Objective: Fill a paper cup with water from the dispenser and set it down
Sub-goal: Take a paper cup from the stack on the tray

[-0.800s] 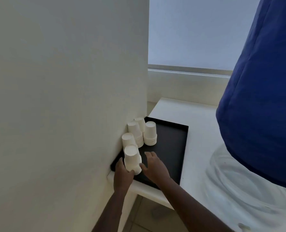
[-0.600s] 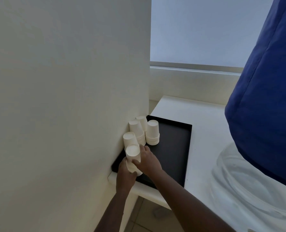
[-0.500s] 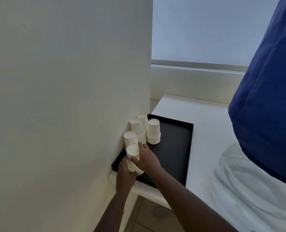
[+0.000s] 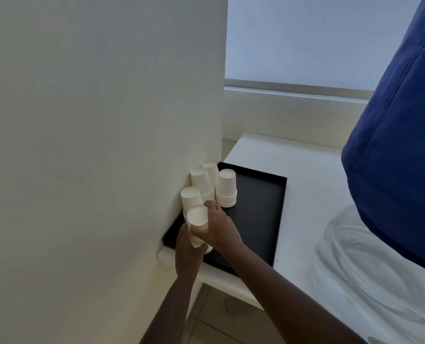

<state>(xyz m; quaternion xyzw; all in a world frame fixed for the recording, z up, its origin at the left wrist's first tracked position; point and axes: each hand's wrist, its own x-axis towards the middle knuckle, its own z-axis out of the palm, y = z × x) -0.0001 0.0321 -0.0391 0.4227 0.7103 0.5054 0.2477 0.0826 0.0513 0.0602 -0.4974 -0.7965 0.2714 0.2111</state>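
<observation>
Several stacks of upturned white paper cups (image 4: pixel 226 188) stand on a black tray (image 4: pixel 258 214) against the wall. Both hands are on the nearest cup stack (image 4: pixel 197 219). My left hand (image 4: pixel 188 252) grips its lower part from below. My right hand (image 4: pixel 220 228) wraps around its upper part, fingers curled behind the top cup. The dispenser's water bottle (image 4: pixel 370 269), clear with a blue cover (image 4: pixel 400 157), fills the right side. No tap is visible.
A cream wall (image 4: pixel 94 145) rises right beside the tray on the left. The tray lies on a white countertop (image 4: pixel 310 180) with a window ledge behind it. Tiled floor (image 4: pixel 219 319) shows below the counter edge.
My right hand moved left from the tray and closed around the top of the nearest cup stack. The left hand kept its hold. The view shifted slightly.
</observation>
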